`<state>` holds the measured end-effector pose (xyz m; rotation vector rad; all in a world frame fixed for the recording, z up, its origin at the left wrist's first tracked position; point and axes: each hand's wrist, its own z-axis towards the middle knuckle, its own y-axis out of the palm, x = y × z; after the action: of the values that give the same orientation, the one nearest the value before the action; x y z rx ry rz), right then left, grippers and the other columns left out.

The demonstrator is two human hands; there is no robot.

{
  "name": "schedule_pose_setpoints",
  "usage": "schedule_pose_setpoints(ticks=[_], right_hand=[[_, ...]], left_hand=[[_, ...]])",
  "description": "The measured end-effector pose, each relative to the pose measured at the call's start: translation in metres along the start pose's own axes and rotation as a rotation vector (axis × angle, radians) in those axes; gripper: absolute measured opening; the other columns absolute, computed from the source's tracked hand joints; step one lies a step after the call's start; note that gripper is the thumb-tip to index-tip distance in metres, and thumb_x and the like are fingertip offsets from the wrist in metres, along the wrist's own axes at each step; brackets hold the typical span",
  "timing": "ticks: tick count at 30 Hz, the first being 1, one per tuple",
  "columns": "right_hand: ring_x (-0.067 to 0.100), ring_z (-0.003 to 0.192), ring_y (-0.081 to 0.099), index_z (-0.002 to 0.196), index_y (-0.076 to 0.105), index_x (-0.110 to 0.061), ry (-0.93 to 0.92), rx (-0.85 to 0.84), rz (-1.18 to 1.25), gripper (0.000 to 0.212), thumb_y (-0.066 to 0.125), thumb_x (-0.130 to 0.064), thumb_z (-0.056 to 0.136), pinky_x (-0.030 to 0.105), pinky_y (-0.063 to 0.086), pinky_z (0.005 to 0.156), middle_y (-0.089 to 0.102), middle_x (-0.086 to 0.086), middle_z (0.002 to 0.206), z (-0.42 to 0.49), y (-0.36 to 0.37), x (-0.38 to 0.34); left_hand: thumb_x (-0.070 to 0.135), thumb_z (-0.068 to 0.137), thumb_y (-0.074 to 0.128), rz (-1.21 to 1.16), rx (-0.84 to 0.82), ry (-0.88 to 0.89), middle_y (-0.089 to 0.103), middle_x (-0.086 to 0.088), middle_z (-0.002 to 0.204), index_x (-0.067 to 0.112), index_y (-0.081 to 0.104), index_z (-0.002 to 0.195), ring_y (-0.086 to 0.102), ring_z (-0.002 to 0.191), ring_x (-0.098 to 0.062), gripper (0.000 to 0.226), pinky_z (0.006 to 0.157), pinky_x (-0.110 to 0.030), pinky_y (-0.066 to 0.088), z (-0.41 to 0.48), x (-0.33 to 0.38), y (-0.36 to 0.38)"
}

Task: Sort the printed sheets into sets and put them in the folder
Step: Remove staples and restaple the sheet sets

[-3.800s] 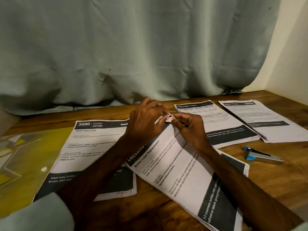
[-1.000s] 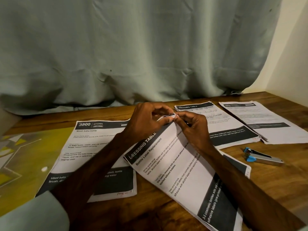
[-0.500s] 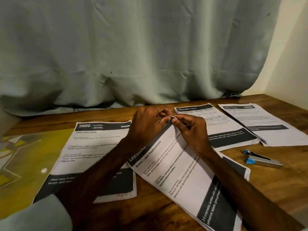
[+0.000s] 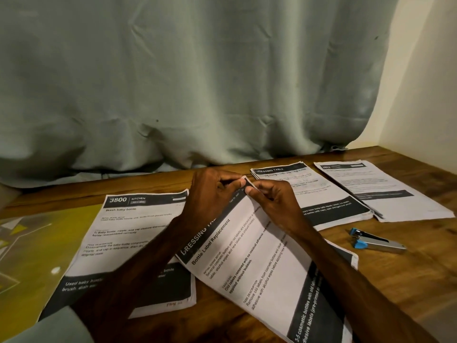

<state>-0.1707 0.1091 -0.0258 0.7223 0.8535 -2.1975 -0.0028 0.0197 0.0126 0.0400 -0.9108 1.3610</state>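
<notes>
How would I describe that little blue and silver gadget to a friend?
On the wooden table, look right, just nearer than the far-right paper stack. The stapler lies alone on bare wood, the only metal thing: silver with blue parts.

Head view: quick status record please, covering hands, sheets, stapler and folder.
left hand: pinches the top corner of the bottle label sheets
right hand: pinches the same corner
bottle label sheets: slanted, front centre on the table
baby bottle sheet: flat, to their left
dressing table stack: behind the right hand
far stack: right of it
stapler: on the table, untouched
folder: yellow, at the left
</notes>
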Motion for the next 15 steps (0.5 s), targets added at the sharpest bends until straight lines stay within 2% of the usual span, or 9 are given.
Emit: schedule_pose_setpoints(ticks=[5,8,15], right_hand=[[-0.005,0.078,0.068,0.099,0.077,-0.024,-0.048,-0.013,-0.148,0.014,0.068,-0.013,0.097,0.008,0.046,0.07,0.067,-0.036,0.078,-0.0039,0.0038,-0.0031],[-0.002,0.082,0.069,0.102,0.08,-0.019,-0.039,-0.011,-0.16,0.013,0.068,-0.017,0.097,0.01,0.048,0.072,0.07,-0.03,0.085,-0.0047,0.0064,-0.0027],[0.003,0.092,0.073,0.108,0.079,-0.019,-0.008,-0.032,-0.1,0.016,0.069,-0.02,0.096,0.024,0.058,0.083,0.078,-0.011,0.1,-0.0033,0.0062,-0.0015]], left_hand=[[0.039,0.089,0.076,-0.007,0.011,-0.047,0.076,0.019,0.082,0.033,0.082,0.095,0.07,0.072,-0.008,0.01,0.065,-0.04,0.058,-0.0033,-0.0019,0.0038],[0.044,0.088,0.076,0.062,0.02,-0.04,0.076,0.019,0.082,0.035,0.082,0.094,0.07,0.071,-0.003,0.012,0.065,-0.038,0.06,-0.0033,-0.0023,0.0018],[0.036,0.089,0.077,0.096,-0.016,-0.026,0.078,0.015,0.087,0.032,0.081,0.095,0.07,0.071,0.003,0.008,0.065,-0.033,0.061,-0.0017,-0.0015,-0.0006]])
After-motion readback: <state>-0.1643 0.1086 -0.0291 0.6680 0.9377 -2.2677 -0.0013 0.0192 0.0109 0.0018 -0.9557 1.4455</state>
